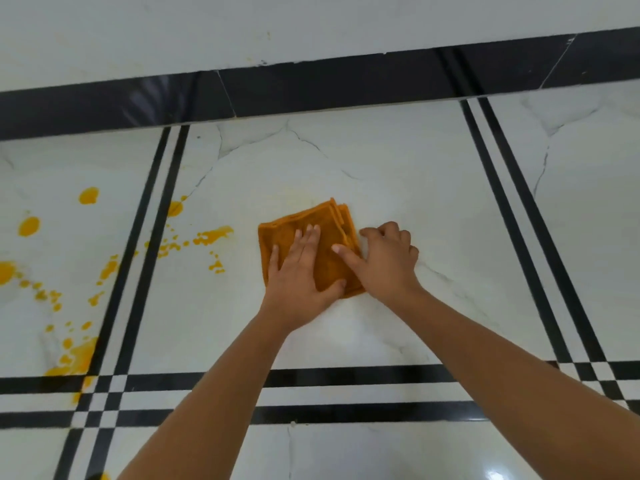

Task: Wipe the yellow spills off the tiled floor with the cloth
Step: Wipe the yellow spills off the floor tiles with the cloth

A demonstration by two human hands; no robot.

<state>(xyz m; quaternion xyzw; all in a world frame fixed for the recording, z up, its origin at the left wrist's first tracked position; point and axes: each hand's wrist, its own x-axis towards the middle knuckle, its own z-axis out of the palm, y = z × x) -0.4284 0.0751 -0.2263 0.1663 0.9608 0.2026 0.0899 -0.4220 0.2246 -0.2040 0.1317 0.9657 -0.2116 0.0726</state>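
A folded orange cloth [311, 216] lies on the white marble-look tiled floor [349, 337]. My left hand [298, 282] presses flat on the cloth with fingers spread and the thumb along its near edge. My right hand [384, 261] is at the cloth's right edge, index finger stretched onto it and the other fingers curled. Yellow spills lie to the left: a streak [213, 235] with small drops, round blobs [89, 195] [29, 226], and a larger puddle [74, 358] near the stripe crossing. A faint yellow smear [294, 199] shows just beyond the cloth.
A black skirting band [311, 88] runs along the foot of the pale wall [311, 26] just beyond the cloth. Double black stripes cross the floor on the left [152, 237], on the right [519, 220] and in front [346, 375].
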